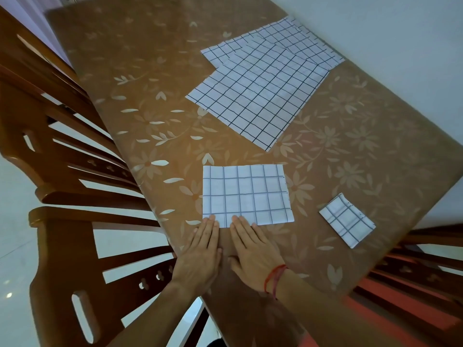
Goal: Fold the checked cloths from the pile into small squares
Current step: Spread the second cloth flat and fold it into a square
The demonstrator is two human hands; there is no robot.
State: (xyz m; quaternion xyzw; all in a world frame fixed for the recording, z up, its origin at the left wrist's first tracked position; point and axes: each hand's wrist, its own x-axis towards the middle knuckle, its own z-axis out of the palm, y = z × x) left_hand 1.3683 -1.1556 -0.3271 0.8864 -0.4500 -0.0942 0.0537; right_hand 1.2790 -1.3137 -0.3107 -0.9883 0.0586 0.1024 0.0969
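Pressing left hand (203, 249) and right hand (253, 249), flat and side by side, on the near edge of the part-folded cloth (246, 194) mid-surface (150, 58), one small square (347, 220) done at 4 o'clock, pile (263, 83) at 12 o'clock unfolded, likely early in the task

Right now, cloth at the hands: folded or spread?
Partly folded: checked cloth is a rectangle, smaller than the spread pile, bigger than the folded square. Left hand, right hand touch its near edge.
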